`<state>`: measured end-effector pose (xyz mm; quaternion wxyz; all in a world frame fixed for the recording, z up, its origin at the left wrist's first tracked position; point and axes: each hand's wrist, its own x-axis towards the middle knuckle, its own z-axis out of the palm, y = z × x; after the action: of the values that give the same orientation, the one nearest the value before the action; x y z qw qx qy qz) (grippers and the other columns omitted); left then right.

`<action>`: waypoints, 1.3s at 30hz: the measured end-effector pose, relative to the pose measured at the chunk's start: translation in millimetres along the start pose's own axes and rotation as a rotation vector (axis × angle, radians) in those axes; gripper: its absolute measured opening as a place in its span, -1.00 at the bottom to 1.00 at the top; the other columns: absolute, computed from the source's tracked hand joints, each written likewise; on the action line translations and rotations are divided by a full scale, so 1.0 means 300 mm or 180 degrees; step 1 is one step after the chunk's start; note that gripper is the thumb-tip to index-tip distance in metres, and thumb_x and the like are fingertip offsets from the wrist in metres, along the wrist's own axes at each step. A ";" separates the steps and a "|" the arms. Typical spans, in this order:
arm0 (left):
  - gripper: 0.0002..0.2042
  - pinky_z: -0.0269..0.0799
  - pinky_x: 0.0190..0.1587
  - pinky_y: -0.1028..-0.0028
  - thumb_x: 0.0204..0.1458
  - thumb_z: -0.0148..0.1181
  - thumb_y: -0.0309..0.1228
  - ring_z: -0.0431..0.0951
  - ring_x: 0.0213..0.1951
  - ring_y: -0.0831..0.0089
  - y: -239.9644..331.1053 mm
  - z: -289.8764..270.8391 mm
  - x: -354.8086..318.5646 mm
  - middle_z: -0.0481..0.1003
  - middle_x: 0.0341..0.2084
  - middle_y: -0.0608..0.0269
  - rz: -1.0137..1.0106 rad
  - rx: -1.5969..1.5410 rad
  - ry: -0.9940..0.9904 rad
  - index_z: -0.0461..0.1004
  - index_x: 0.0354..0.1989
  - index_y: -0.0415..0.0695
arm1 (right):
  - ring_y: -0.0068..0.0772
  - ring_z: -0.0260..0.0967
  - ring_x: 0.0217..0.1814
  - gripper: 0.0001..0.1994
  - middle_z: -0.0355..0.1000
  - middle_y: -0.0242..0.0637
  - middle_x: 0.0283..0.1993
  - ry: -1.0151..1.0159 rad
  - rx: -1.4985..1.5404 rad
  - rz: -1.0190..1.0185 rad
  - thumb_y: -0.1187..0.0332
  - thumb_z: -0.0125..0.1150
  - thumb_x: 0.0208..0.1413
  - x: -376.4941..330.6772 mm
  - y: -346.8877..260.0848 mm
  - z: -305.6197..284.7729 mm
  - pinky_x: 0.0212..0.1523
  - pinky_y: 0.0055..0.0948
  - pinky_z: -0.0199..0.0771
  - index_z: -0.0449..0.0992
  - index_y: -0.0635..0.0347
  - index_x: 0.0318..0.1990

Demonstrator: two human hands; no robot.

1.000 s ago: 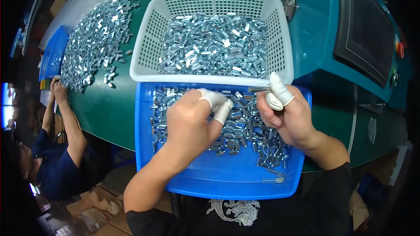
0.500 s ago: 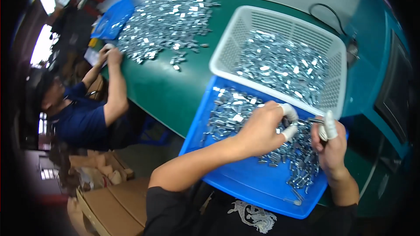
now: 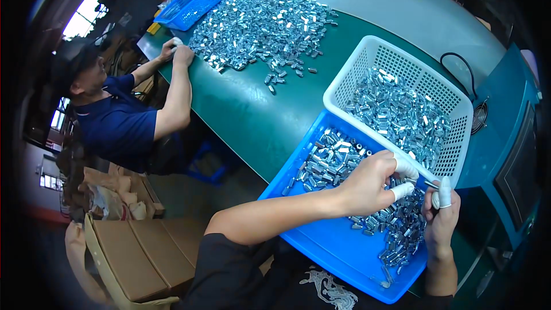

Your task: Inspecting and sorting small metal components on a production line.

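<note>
White covers sit on the thumb and forefinger of my left hand (image 3: 370,186), which hovers over the blue tray (image 3: 321,252). Those two fingertips come together in a pinch; whether anything is between them I cannot make out. At the tray's right side, my right hand (image 3: 442,218) grips a short, shiny metal piece (image 3: 431,185) between its white-covered thumb and its fingers. Many similar small metal pieces (image 3: 330,163) lie in the tray, some with round open ends. Behind it, a white perforated basket (image 3: 344,95) holds more of them; its near edge overlaps the tray's far side.
A large heap of metal pieces (image 3: 258,28) covers the far green table (image 3: 241,120) beside a blue bin (image 3: 192,6). A co-worker (image 3: 117,126) sits at the left edge. At the right stands a teal machine (image 3: 493,126); cardboard boxes (image 3: 140,252) lie lower left.
The whole view has shifted, so the tray, basket and heap appear farther right. My left thumb and forefinger have drawn closer together. Another person now shows at the top right.
</note>
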<state>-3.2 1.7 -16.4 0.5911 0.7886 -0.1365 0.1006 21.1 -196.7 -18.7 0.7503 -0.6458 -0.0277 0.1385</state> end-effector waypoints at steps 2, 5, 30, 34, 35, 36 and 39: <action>-0.82 0.39 -0.34 0.46 -0.08 0.25 -0.45 0.47 -0.33 0.35 0.006 0.003 0.000 0.48 -0.38 0.19 0.0026 -0.0184 -0.0131 0.49 -0.29 -0.18 | -0.76 -0.03 -0.76 -0.68 0.23 -0.44 -0.69 -0.0377 -0.0239 0.0183 0.15 -0.11 0.25 0.003 0.006 -0.001 -0.75 -0.71 -0.10 0.40 0.22 -0.37; -0.83 0.39 -0.32 0.42 -0.08 0.25 -0.45 0.47 -0.35 0.32 0.002 0.009 -0.008 0.48 -0.42 0.17 0.0147 -0.0006 -0.0117 0.47 -0.31 -0.21 | -0.77 -0.02 -0.75 -0.68 0.24 -0.45 -0.68 -0.0529 -0.0536 0.0016 0.15 -0.13 0.26 -0.001 0.005 -0.009 -0.74 -0.71 -0.09 0.38 0.20 -0.39; -0.77 0.37 -0.31 0.40 -0.21 0.30 -0.59 0.47 -0.39 0.32 0.089 0.044 0.028 0.49 -0.49 0.19 0.0639 0.0886 -0.0265 0.50 -0.30 -0.22 | -0.77 0.02 -0.68 -0.54 0.20 -0.52 -0.69 -0.1008 -0.0277 0.0090 0.12 -0.18 0.28 0.003 -0.015 0.002 -0.66 -0.67 -0.01 0.36 0.15 -0.62; -0.76 0.39 -0.26 0.46 0.00 0.20 -0.32 0.49 -0.37 0.38 0.079 0.009 0.011 0.49 -0.48 0.13 -0.0063 0.0757 -0.0230 0.48 -0.28 -0.26 | -0.70 0.10 -0.57 -0.60 0.23 -0.49 -0.66 -0.0976 -0.0279 -0.0151 0.27 -0.12 0.27 -0.009 -0.027 -0.003 -0.53 -0.56 0.14 0.34 0.22 -0.62; -0.70 0.37 -0.31 0.48 0.12 0.06 -0.23 0.48 -0.41 0.41 0.045 -0.008 0.000 0.46 -0.53 0.17 0.0188 0.0946 -0.0304 0.48 -0.33 -0.28 | -0.63 0.12 -0.59 -0.63 0.24 -0.42 -0.67 -0.0941 -0.0360 -0.0191 0.29 -0.09 0.25 -0.014 -0.031 0.001 -0.55 -0.51 0.15 0.34 0.26 -0.61; -0.66 0.34 -0.36 0.50 0.18 -0.04 -0.22 0.46 -0.47 0.45 0.026 -0.017 -0.015 0.44 -0.57 0.21 0.0036 0.0677 -0.0460 0.47 -0.38 -0.29 | -0.63 0.12 -0.59 -0.63 0.24 -0.42 -0.67 -0.0899 -0.0350 -0.0211 0.29 -0.09 0.25 -0.010 -0.023 0.005 -0.55 -0.51 0.15 0.34 0.26 -0.61; -0.69 0.31 -0.40 0.50 0.19 -0.04 -0.26 0.42 -0.51 0.46 0.004 -0.010 -0.033 0.44 -0.59 0.23 -0.0233 0.0334 -0.0809 0.47 -0.39 -0.27 | -0.41 0.20 -0.63 -0.69 0.30 -0.21 -0.65 -0.0926 -0.0857 -0.1065 0.35 -0.03 0.20 -0.007 -0.025 0.016 -0.54 -0.40 0.19 0.35 0.32 -0.57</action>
<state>-13.0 5.4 -17.5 0.5304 0.8292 -0.1759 -0.0147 19.5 -193.6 -10.2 0.6581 -0.6996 -0.2600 0.0990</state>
